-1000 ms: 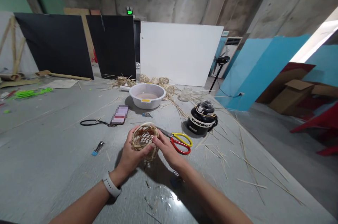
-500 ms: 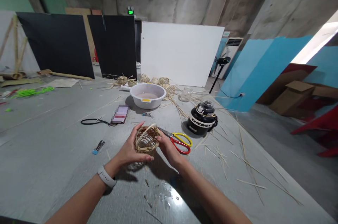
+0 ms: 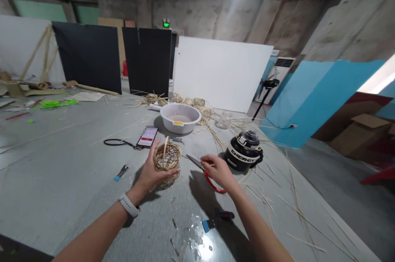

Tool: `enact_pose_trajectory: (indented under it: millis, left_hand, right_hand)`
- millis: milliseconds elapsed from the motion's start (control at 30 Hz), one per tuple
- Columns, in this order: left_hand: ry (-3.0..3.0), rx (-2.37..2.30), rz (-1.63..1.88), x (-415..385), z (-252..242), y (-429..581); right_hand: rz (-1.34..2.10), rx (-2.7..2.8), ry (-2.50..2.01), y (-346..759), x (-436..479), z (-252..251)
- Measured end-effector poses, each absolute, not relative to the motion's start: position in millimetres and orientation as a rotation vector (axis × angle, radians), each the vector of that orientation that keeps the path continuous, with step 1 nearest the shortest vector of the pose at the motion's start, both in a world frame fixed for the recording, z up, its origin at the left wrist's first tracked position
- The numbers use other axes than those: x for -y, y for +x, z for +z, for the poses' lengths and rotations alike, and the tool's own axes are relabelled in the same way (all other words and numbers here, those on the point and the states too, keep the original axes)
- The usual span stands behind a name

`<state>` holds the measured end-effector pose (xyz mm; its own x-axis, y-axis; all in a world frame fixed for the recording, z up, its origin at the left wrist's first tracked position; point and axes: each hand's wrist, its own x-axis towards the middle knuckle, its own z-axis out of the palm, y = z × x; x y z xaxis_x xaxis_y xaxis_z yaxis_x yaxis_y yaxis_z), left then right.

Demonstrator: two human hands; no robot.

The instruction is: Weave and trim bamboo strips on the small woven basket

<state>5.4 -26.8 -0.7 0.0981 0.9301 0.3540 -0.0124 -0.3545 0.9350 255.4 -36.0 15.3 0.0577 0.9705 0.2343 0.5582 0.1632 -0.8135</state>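
Observation:
A small woven bamboo basket [image 3: 168, 158] with a thin arched strip over its rim is in my left hand [image 3: 152, 173], which has its thumb across the front and its fingers behind. To the right, my right hand [image 3: 217, 169] hovers over the scissors [image 3: 212, 183], hiding much of their handles. Its fingers are curled together in a pinch; what is between them, if anything, is too small to make out. The scissors' dark blades point toward the basket, and one red handle loop shows below the hand.
Behind the basket stand a white basin [image 3: 180, 120] of water and a phone [image 3: 147, 136] with a strap. A black jug [image 3: 243, 153] is at right. Blue-ended metal clips [image 3: 121, 172] and loose bamboo strips [image 3: 296, 208] lie about. Water drops wet the table's front.
My right hand has left the basket and moved right, over the scissors. The basket stays in my left hand. The view has shifted, and another blue-ended clip now shows near the front.

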Motion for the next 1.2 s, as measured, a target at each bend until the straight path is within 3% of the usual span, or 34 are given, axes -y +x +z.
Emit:
enact_pose_trajectory:
  millis: [233, 667, 1200]
  left_hand:
    - [1.637, -0.900, 1.315, 35.5, -5.6, 13.5]
    - [2.206, -1.107, 1.374, 46.7, -27.2, 21.7]
    - [2.279, -1.054, 1.382, 49.0, -19.1, 23.0]
  right_hand:
    - [0.733, 1.659, -1.192, 218.7, 56.5, 28.3]
    - [0.073, 2.015, -1.188, 198.3, 72.8, 24.0]
    - [-0.084, 1.964, -1.106, 187.4, 79.0, 14.3]
